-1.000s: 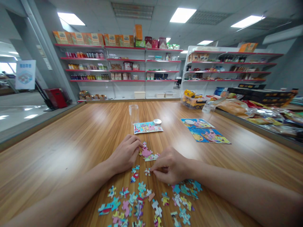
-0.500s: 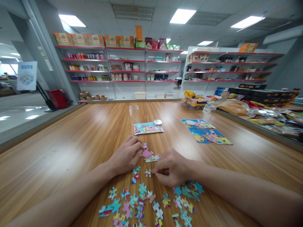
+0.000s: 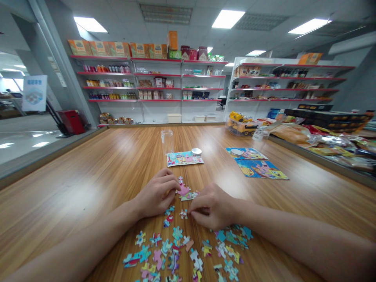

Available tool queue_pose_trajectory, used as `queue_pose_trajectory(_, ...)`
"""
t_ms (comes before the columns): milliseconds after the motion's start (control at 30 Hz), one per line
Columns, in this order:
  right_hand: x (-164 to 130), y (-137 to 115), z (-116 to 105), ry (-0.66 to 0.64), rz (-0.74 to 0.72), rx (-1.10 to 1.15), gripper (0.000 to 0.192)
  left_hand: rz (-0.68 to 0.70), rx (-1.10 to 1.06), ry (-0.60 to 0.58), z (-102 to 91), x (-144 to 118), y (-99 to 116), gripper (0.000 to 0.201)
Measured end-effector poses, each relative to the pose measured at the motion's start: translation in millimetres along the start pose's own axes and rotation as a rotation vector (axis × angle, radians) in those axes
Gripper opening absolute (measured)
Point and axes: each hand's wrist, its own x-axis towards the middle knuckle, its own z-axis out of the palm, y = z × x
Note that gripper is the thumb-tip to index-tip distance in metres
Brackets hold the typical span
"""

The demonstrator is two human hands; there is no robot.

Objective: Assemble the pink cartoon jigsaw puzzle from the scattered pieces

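My left hand rests on the table with its fingers curled together, the fingertips on the left edge of a few joined jigsaw pieces showing a pink figure. My right hand is closed in a pinch at the right edge of a small puzzle piece, which lies just below the joined part. Part of the joined pieces' right end is hidden behind my right hand. Two blue and red pieces lie below my left hand. Many loose puzzle pieces are scattered nearer to me.
Beyond my hands stand a clear jar and a picture card with a white lid on it. To the right lie blue picture sheets and another lid. A toy-filled clear box and packaged goods are farther right.
Almost nothing differs. My right fingers have shifted very slightly beside the small puzzle piece, and the view has moved a touch. My left hand stays at the joined pieces.
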Motion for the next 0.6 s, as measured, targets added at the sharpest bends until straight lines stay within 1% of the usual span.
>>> queue_pose_trajectory(100, 0, 1, 0, -0.006, 0.015, 0.011, 0.018, 0.092, -0.127, -0.084, -2.1, 2, 8, 0.019)
queue_pose_trajectory(167, -1, 2, 1, -0.003, 0.008, 0.016, 0.019, 0.102, -0.167, -0.158, -2.8, 4, 14, 0.017)
queue_pose_trajectory(267, -2, 3, 2, -0.008, 0.002, 0.019, 0.018, 0.089, -0.139, -0.227, -2.9, 4, 19, 0.015)
queue_pose_trajectory(400, -3, 3, 3, -0.008, -0.025, -0.008, 0.018, 0.071, -0.099, -0.257, -2.4, 3, 18, 0.014)
queue_pose_trajectory(500, -2, 2, 2, 0.001, -0.048, -0.037, 0.02, 0.075, -0.096, -0.254, -2.0, 3, 17, 0.013)
queue_pose_trajectory(600, -2, 1, 1, -0.022, -0.05, -0.043, 0.022, 0.072, -0.083, -0.251, -2.2, 4, 18, 0.01)
